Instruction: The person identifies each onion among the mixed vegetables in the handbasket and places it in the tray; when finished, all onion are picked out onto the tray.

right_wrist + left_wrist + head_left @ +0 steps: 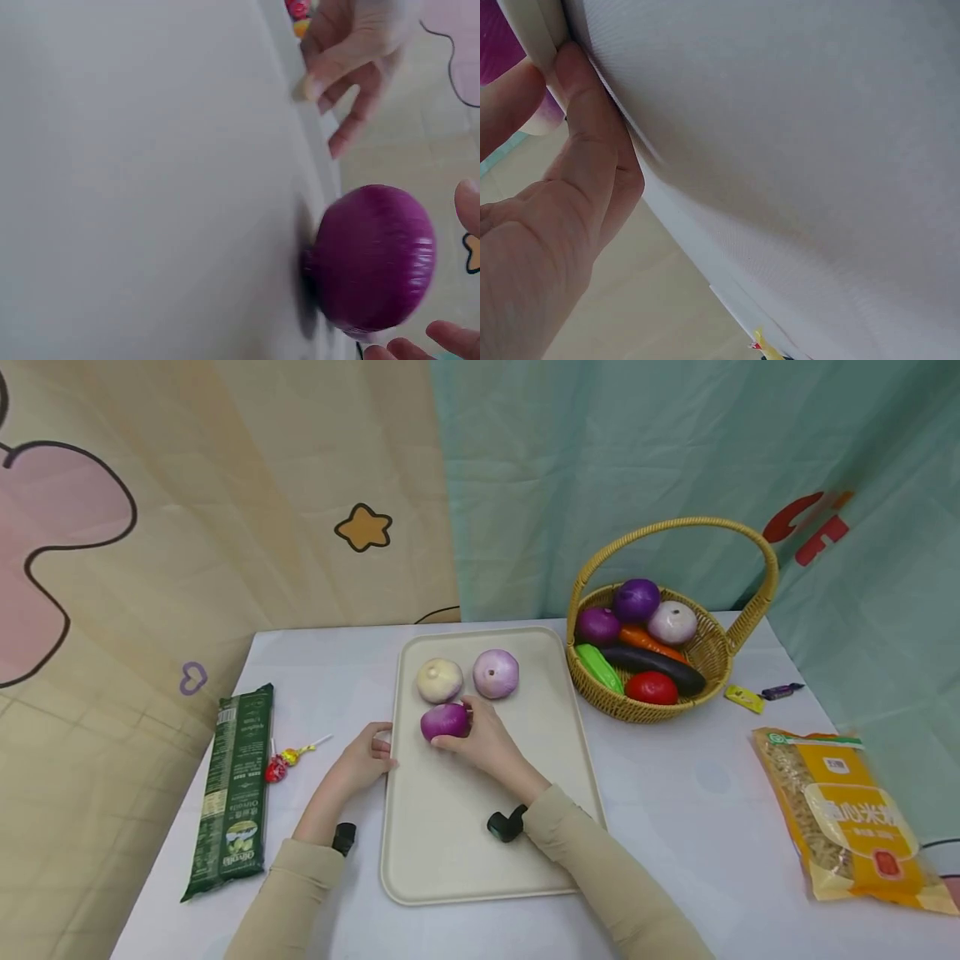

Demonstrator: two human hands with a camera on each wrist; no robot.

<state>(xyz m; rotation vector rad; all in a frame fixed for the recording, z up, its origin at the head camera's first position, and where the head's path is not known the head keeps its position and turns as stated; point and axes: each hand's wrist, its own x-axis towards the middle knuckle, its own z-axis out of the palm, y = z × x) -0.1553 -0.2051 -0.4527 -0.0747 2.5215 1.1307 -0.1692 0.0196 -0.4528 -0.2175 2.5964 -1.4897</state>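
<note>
A purple onion [442, 722] rests on a pale tray [450, 852], left of the tray's middle. The person's right hand [489, 739] reaches around it; the right wrist view shows thumb and fingertips spread apart, with a gap between them and the onion. The left hand [362, 766] pinches the tray's left rim between thumb and fingers. Just beyond the purple onion, a white onion [439, 680] and a pale purple onion [496, 674] sit side by side on the tray. At far right stands a wicker basket [600, 692] of vegetables. A yellow food bag [862, 827] lies at right; a long green packet [238, 777] and two lollipops [276, 768] lie at left.
</note>
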